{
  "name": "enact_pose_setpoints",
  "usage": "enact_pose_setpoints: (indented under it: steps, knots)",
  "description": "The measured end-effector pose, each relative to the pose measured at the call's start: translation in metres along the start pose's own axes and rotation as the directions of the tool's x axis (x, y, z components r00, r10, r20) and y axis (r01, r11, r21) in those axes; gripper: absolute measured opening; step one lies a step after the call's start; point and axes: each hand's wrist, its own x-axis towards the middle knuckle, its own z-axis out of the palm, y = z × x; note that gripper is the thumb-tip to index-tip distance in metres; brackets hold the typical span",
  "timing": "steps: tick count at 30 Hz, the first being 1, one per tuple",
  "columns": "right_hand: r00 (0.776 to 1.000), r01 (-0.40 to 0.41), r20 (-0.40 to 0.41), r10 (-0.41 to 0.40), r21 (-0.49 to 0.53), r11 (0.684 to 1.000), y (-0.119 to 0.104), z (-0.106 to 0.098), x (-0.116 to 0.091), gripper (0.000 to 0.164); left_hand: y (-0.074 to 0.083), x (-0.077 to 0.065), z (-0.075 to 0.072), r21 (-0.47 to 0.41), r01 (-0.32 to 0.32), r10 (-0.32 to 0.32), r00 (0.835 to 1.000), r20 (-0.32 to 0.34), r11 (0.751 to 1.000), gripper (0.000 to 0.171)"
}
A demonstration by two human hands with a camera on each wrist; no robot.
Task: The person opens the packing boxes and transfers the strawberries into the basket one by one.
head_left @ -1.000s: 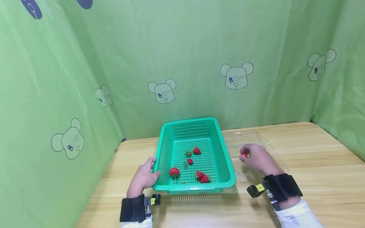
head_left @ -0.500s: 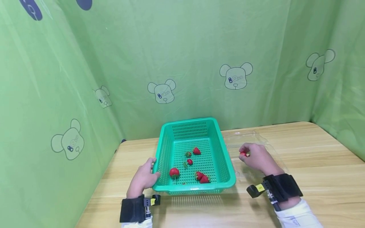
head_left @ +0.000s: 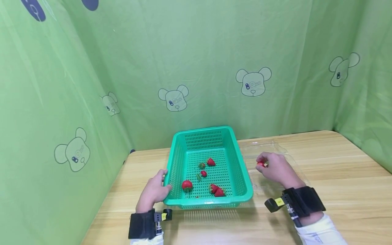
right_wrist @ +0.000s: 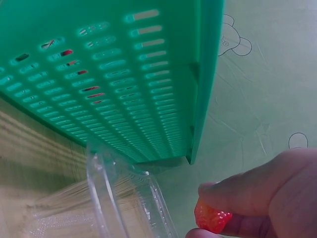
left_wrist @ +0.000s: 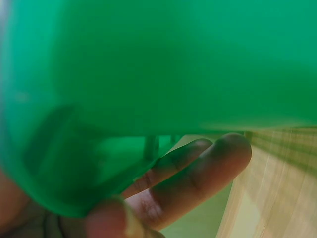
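Observation:
A green plastic basket [head_left: 208,201] with slotted sides stands on the table and holds several red strawberries [head_left: 187,185], some showing green leaves. At its left front corner my left hand [head_left: 156,189] grips the rim; in the left wrist view fingers [left_wrist: 198,181] reach beneath the rim. My right hand [head_left: 278,170] pinches a single strawberry [right_wrist: 212,216] between thumb and fingers. This strawberry is over a clear plastic box [head_left: 260,149] right of the basket, and the hand covers part of that box.
A pale wooden table [head_left: 337,170] carries everything. Green curtains [head_left: 208,61] with bear-head prints hang behind it and at both sides. The clear box sits close against the basket's right side. Black straps with small cameras [head_left: 271,205] are on both wrists.
My right hand has shifted very slightly up and left with the strawberry still pinched. The left hand and the basket stay where they were.

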Motion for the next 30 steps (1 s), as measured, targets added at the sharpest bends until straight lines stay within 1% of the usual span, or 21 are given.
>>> enact_pose_setpoints:
  steps: [7, 14, 22, 30]
  knots:
    - [0.999, 0.033, -0.026, -0.033, -0.006, 0.999, -0.004, -0.003, 0.0, 0.013, 0.0, 0.0, 0.0, 0.002, 0.0, 0.0, 1.0, 0.001, 1.0, 0.053]
    - [0.997, 0.063, -0.044, -0.063, -0.014, 0.998, -0.008, -0.006, -0.001, 0.013, 0.002, 0.0, -0.002, 0.005, -0.001, 0.001, 1.0, -0.003, 1.0, 0.053]
    - [0.998, 0.047, -0.042, -0.046, -0.001, 0.999, -0.015, -0.008, -0.003, 0.015, 0.002, 0.0, 0.0, 0.01, 0.005, -0.005, 1.0, -0.002, 1.0, 0.053]
    - [0.997, 0.059, -0.054, -0.058, 0.012, 0.998, -0.018, -0.008, -0.003, 0.015, 0.002, -0.001, -0.001, 0.01, -0.002, 0.002, 1.0, -0.002, 1.0, 0.053]
